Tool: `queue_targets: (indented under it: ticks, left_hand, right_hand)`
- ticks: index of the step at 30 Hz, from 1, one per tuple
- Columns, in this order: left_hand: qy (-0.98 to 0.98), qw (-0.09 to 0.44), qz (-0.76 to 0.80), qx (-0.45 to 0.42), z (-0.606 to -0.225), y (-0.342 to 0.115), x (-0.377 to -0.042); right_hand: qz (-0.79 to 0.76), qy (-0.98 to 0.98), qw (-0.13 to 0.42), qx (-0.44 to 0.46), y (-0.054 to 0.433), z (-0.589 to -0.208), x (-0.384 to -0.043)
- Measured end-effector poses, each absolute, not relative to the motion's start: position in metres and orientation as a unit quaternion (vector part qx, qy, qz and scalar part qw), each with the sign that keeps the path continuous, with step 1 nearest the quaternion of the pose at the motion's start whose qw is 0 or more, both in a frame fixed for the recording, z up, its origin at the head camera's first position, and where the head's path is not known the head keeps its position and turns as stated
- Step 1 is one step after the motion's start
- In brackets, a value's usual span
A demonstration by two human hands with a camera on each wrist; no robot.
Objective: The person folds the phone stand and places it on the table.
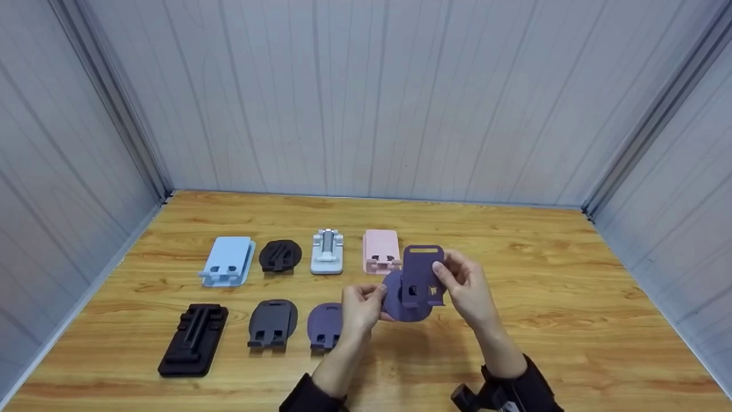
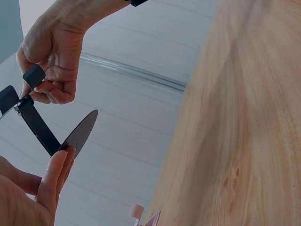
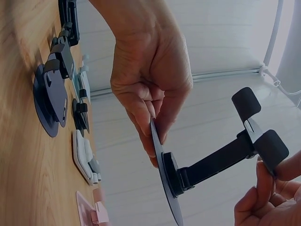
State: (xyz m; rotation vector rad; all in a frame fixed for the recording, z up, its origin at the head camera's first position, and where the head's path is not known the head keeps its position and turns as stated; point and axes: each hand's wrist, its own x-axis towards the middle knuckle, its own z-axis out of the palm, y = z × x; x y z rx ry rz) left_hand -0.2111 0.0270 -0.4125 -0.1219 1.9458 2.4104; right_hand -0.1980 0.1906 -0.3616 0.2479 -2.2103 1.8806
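Observation:
A purple phone stand (image 1: 422,266) is held up off the table between both hands. My left hand (image 1: 361,312) pinches the edge of its round base (image 3: 173,202). The phone plate, which has a slot at the top and two lipped supports below, is gripped at its right side by my right hand (image 1: 472,294). In the right wrist view the stand is unfolded, with a dark arm (image 3: 216,162) joining base and plate. A second purple stand (image 1: 325,327) lies folded on the table, partly hidden behind the left forearm. Just behind the held stand lies a pink stand (image 1: 381,246).
Left of the hands, more folded stands lie on the wooden table (image 1: 572,320): light blue (image 1: 230,254), round black (image 1: 280,256), white (image 1: 327,252), dark grey (image 1: 271,323) and a long black one (image 1: 194,340). Pale panels (image 1: 366,103) wall the table at the back and sides.

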Motion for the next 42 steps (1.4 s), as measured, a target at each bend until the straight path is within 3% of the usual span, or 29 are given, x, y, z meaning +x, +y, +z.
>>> queue_targets:
  ticks: [25,34,39,42]
  left_hand:
    - [0.632,0.020,0.771,-0.071,-0.400,0.017,-0.211]
    - [0.637,0.043,0.769,-0.020,-0.396,0.012,-0.210]
    - [0.635,0.045,0.771,0.008,-0.393,0.010,-0.209]
    - [0.632,0.042,0.774,0.015,-0.392,0.010,-0.208]
  right_hand:
    - [0.640,-0.763,0.030,0.083,0.183,-0.373,-0.199]
    - [0.643,-0.758,-0.001,0.112,0.192,-0.364,-0.189]
    - [0.612,-0.788,0.015,0.067,0.191,-0.360,-0.188]
    - [0.610,-0.791,-0.003,0.047,0.195,-0.360,-0.190]
